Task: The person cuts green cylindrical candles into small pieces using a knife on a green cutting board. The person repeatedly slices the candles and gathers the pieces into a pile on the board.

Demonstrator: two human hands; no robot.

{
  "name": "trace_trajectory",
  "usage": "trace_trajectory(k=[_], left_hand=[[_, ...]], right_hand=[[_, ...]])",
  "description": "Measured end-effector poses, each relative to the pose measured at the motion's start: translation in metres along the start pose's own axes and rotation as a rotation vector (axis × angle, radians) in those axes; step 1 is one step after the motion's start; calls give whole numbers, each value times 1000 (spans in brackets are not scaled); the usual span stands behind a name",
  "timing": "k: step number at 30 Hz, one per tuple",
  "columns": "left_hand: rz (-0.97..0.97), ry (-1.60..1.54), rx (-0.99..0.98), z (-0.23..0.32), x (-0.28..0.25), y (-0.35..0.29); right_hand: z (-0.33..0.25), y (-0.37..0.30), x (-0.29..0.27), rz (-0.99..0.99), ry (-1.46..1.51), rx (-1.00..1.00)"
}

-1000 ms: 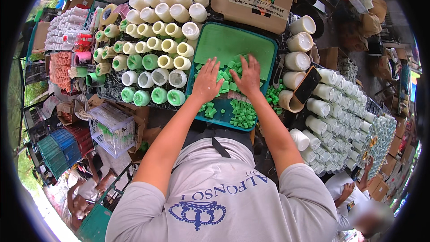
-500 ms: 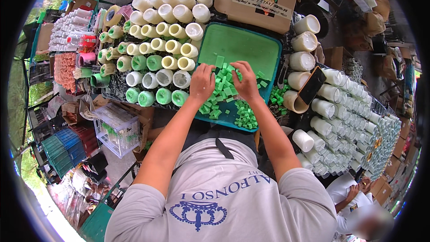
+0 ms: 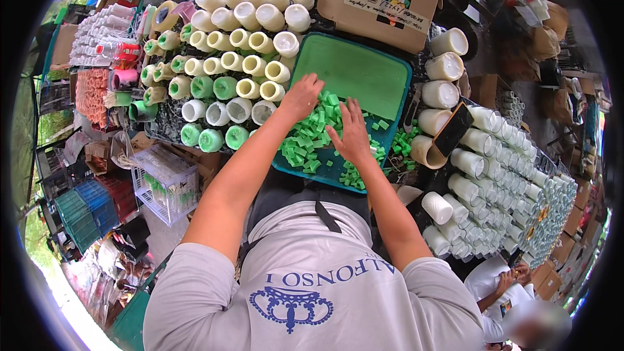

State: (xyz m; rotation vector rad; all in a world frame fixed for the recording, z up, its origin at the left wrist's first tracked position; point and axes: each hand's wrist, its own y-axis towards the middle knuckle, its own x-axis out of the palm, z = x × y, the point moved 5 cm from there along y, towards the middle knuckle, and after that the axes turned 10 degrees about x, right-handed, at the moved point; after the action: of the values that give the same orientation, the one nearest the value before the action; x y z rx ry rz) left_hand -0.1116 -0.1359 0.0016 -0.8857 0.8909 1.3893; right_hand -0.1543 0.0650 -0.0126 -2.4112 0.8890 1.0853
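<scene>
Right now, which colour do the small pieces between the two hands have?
The small pieces are bright green; the head view shows them best.

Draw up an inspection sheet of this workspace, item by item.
Surface: dark tabletop, crowded with cream cylinders and glasses.
Job's things: teal tray with a flat green slab at its far end and loose green cubes nearer the person.
Clutter: green bits right of the tray; dark phone farther right.
Left hand: fingers bent, at the pile's far left; grip unclear.
Right hand: fingers spread, at the pile's right side.
Cables: nothing seen.
Surroundings: cardboard box beyond; white crate left; another person lower right.
</scene>
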Motion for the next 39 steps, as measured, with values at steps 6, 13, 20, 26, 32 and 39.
trace_trajectory(k=[6, 13, 20, 26, 32, 39], left_hand=[[180, -347, -216, 18, -29, -14], [325, -1382, -624, 56, -25, -65], [404, -1506, -835, 63, -22, -111], [488, -1406, -794, 67, -25, -130], [449, -1597, -870, 64, -27, -149], [252, -435, -578, 70, -42, -149]], right_hand=[[-21, 21, -34, 92, 166, -9], [-29, 29, -11, -254, 935, 402], [-43, 21, -4, -527, 1041, 426], [-71, 7, 15, -658, 1045, 531], [-86, 0, 30, -677, 1148, 419], [-90, -5, -3, -123, 174, -269]])
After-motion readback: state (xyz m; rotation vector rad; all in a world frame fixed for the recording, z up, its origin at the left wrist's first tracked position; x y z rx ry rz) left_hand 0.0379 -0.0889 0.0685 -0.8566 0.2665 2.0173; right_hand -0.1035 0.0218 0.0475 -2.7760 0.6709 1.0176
